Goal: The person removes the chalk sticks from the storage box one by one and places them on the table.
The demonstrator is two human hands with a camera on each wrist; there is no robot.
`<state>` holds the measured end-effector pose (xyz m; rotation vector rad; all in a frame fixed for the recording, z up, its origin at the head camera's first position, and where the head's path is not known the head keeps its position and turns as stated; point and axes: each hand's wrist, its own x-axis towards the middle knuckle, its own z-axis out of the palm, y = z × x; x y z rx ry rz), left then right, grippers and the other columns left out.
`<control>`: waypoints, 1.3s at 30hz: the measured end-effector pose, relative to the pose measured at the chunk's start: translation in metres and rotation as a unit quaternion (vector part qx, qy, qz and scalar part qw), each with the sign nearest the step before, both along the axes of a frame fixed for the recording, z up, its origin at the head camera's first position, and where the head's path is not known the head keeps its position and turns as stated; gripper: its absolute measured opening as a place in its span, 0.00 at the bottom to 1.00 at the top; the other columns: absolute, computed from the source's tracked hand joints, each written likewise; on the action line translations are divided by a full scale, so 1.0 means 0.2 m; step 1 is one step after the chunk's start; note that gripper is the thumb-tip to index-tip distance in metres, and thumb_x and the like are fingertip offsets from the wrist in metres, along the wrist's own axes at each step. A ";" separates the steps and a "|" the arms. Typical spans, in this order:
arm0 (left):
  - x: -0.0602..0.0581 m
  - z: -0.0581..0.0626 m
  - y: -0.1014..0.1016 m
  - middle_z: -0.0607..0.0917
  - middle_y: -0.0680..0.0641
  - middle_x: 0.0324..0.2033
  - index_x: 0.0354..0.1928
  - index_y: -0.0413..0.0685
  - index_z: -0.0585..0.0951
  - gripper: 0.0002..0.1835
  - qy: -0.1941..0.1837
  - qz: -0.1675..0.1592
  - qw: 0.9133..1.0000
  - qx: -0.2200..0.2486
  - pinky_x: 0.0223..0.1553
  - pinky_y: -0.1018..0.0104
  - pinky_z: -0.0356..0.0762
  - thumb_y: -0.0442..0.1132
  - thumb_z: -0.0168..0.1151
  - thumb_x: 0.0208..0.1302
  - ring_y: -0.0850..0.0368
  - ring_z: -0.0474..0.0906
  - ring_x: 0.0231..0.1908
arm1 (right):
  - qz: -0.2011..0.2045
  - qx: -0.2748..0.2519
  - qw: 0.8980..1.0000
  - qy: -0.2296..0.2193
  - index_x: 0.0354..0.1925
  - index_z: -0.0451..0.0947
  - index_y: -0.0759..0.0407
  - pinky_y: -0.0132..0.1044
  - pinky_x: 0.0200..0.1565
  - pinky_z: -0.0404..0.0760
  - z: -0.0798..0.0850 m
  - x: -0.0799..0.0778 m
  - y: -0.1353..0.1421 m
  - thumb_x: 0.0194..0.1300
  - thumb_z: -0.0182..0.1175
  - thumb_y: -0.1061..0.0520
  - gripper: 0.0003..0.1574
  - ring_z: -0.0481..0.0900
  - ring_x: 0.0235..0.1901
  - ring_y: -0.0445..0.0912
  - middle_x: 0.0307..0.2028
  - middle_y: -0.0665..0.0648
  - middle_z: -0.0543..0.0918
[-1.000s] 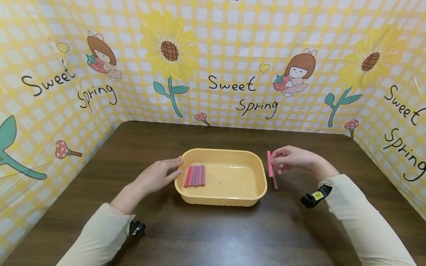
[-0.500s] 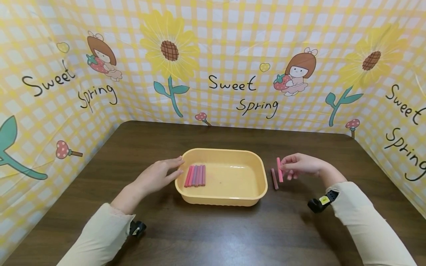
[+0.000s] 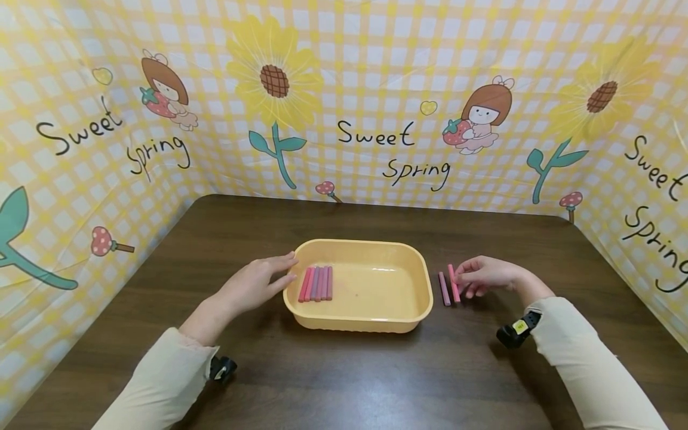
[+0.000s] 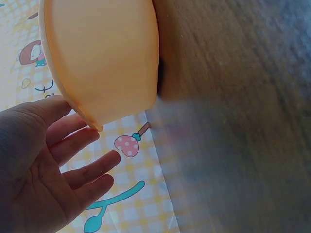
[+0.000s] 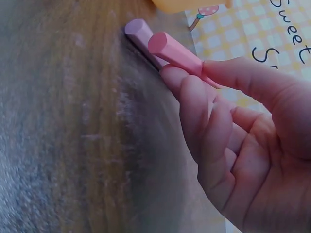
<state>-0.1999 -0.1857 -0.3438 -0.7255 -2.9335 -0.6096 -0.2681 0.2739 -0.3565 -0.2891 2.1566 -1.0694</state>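
The left hand (image 3: 262,278) touches the left rim of a yellow tub (image 3: 355,324), its grip loose and its fingers spread. Inside the tub, at its left end, pink and purple sticks (image 3: 318,283) lie side by side in a row. A lone purple stick (image 3: 444,289) lies on the brown surface (image 3: 344,376) just right of the tub. A bit farther right of the tub, the right hand (image 3: 489,275) has a pink stick (image 3: 453,280) in its grip, pinched by thumb and finger.
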 end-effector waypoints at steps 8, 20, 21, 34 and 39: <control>0.00 0.00 0.00 0.72 0.38 0.61 0.61 0.37 0.72 0.24 -0.003 0.002 1.000 -0.002 0.61 0.46 0.68 0.41 0.55 0.66 0.42 0.70 0.62 | -0.011 0.012 1.000 -0.010 0.43 0.73 0.66 0.24 0.25 0.76 -0.03 -0.01 -0.01 0.67 0.54 0.53 0.16 0.77 0.22 0.35 0.24 0.46 0.81; 0.00 0.00 0.00 0.73 0.37 0.61 0.61 0.36 0.72 0.24 0.004 -0.004 1.000 0.004 0.61 0.46 0.68 0.41 0.55 0.66 0.42 0.71 0.61 | -0.015 0.022 1.000 -0.007 0.40 0.74 0.65 0.23 0.24 0.74 -0.04 0.00 -0.03 0.66 0.54 0.54 0.13 0.76 0.22 0.34 0.23 0.46 0.81; 0.00 0.01 0.00 0.73 0.37 0.61 0.60 0.36 0.72 0.23 0.006 -0.005 1.000 0.004 0.61 0.46 0.68 0.41 0.55 0.66 0.42 0.71 0.61 | -0.013 0.023 1.000 -0.007 0.40 0.74 0.65 0.23 0.24 0.74 -0.04 -0.01 -0.03 0.66 0.54 0.54 0.13 0.76 0.22 0.34 0.23 0.46 0.81; 0.02 0.02 0.01 0.74 0.37 0.60 0.60 0.37 0.73 0.23 0.009 -0.004 1.000 -0.002 0.61 0.47 0.69 0.41 0.55 0.66 0.42 0.71 0.60 | -0.011 0.030 0.999 -0.002 0.42 0.75 0.66 0.24 0.26 0.77 -0.03 -0.01 -0.01 0.67 0.54 0.53 0.16 0.77 0.24 0.35 0.27 0.49 0.84; 0.01 0.02 0.01 0.73 0.37 0.61 0.61 0.37 0.72 0.23 0.001 0.001 1.000 -0.002 0.61 0.46 0.68 0.41 0.55 0.66 0.42 0.70 0.61 | -0.012 0.033 0.999 0.014 0.43 0.76 0.68 0.26 0.26 0.77 -0.01 -0.01 0.00 0.67 0.53 0.53 0.18 0.77 0.24 0.36 0.28 0.50 0.84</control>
